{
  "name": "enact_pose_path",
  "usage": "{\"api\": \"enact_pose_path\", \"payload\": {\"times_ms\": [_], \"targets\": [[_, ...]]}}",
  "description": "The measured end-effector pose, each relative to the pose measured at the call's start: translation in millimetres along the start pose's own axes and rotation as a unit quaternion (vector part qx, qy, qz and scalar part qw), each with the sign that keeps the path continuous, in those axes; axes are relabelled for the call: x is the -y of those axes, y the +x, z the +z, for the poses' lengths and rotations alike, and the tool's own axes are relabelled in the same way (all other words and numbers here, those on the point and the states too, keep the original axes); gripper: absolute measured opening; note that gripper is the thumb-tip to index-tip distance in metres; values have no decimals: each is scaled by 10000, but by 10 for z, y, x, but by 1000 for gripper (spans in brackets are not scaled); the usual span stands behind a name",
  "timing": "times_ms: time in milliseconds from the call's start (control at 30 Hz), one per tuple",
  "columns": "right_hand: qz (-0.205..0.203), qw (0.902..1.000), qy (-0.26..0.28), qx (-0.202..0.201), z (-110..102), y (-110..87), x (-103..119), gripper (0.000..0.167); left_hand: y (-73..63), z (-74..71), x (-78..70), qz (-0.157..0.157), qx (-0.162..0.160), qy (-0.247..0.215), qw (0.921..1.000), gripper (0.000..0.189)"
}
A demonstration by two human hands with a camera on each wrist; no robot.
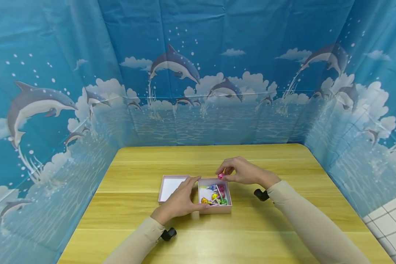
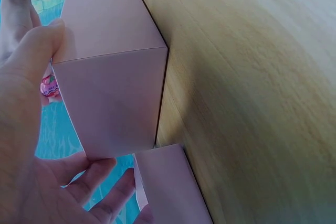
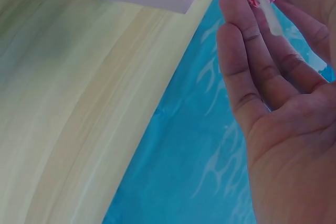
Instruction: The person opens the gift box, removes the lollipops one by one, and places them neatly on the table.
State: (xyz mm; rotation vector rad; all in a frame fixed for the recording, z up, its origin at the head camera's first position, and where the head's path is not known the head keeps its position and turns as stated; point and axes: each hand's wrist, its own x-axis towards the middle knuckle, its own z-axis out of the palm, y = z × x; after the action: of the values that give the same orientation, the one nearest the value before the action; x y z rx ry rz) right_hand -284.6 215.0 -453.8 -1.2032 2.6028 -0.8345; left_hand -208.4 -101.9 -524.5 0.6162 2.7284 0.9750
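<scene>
A pink open box (image 1: 214, 210) stands on the table with several lollipops inside: orange (image 1: 204, 200), yellow (image 1: 215, 196), green (image 1: 223, 201), blue and pink wrappers show. My left hand (image 1: 181, 201) spans the box's left side, thumb on the near wall and fingers at the far corner, holding it. Above the box's far right corner, my right hand (image 1: 243, 172) pinches a pink-wrapped lollipop (image 1: 221, 176) between thumb and fingertips. Its white stick (image 3: 270, 17) points towards the palm in the right wrist view.
Left of the box lies its shallow lid (image 1: 171, 185), white inside face up, partly covered by my left hand. The wooden table (image 1: 145, 161) ends at a blue dolphin-print curtain (image 1: 198, 121). Black wrist mounts (image 1: 168, 234) sit at both cuffs.
</scene>
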Motion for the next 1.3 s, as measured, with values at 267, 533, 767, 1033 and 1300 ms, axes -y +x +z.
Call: {"api": "enact_pose_path", "payload": {"times_ms": [267,533,767,1033,1300], "targets": [[253,9996,85,-84,-20,-81,-127,23,2,-5,16,-37,-21,1,10000,115],[455,9985,188,-251,-8,-167,-303,21,-8,0,18,2,-39,-22,10000,115],[677,9965,368,-317,19,-205,-447,22,-12,1,10,65,-62,0,10000,116],[825,9952,405,-348,69,-227,-593,22,0,15,14,119,-60,-12,9999,116],[1015,9938,187,-420,145,-183,-707,22,3,15,16,93,-52,16,9999,116]]}}
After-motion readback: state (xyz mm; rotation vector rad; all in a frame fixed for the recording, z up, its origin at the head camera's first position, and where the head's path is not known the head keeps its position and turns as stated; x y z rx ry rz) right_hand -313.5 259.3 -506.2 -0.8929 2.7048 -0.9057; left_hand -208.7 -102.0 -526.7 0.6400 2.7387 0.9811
